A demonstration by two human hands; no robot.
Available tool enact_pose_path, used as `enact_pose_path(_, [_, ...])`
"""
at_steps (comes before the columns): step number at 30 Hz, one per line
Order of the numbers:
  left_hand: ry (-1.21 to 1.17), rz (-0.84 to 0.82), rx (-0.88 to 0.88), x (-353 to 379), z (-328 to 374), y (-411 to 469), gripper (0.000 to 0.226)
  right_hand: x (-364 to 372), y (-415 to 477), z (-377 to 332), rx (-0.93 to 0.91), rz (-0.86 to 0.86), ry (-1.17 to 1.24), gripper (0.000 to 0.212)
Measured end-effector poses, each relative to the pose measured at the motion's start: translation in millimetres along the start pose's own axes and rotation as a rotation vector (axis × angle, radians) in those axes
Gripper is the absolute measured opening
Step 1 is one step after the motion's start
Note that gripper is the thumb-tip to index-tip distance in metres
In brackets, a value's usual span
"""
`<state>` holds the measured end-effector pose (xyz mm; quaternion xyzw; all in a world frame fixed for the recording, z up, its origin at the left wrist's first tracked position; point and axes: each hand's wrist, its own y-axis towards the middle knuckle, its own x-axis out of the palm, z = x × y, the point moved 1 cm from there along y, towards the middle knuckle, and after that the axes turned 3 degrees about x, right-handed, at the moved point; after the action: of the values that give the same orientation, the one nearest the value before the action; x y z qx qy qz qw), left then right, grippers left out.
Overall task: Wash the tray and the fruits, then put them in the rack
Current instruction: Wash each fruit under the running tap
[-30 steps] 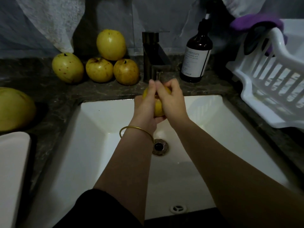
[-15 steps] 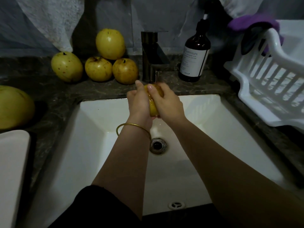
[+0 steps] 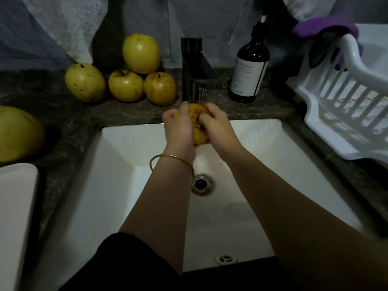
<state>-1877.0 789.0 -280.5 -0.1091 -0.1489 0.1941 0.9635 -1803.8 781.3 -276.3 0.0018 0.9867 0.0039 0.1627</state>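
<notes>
Biggest thing here is the white sink (image 3: 117, 185), set into a dark stone counter (image 3: 63, 114). On the right of the counter sits the white slatted rack (image 3: 319, 124), with a purple cloth (image 3: 323, 28) draped over its far rim. No fruit shows in the rack. At the left edge there's a white rounded object (image 3: 16, 206), cut off by the frame, so I can't tell if that's the tray. Just behind it is one large yellow fruit (image 3: 19, 133) on the counter.

Against the back wall: a dark pump bottle (image 3: 248, 66) right of the faucet (image 3: 193, 68), and four yellow fruits (image 3: 126, 86) left of it, three on the counter and one stacked on top.

Both hands are over the back of the sink, right under the spout. The left hand (image 3: 178, 129) and right hand (image 3: 218, 127) both wrap their fingers round a single yellow fruit (image 3: 197, 120), one on each side, and a thin stream of water (image 3: 201, 94) hits it. There's a gold bangle (image 3: 170, 159) on the left wrist. Below the arms is the drain (image 3: 202, 184).
</notes>
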Motion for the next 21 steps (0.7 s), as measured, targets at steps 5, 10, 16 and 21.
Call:
enact_pose_path(5, [-0.117,-0.016,-0.064,-2.7,3.0,-1.8,0.015,-0.8,0.0,0.2,-0.001,0.003,-0.002,0.058])
enact_pose_path(10, [-0.152,-0.04,-0.091,-3.6,2.2,-2.3,0.035,-0.3,1.7,0.7,0.01,-0.002,0.031,0.064])
enact_pose_path(16, [-0.098,-0.044,-0.078,-3.2,0.1,2.0,0.041,-3.9,9.0,5.5,0.026,-0.012,0.134,0.05])
enact_pose_path(21, [-0.139,-0.173,-0.246,0.2,-3.4,-3.6,0.067,-0.5,6.8,6.1,-0.146,0.079,-0.043,0.035])
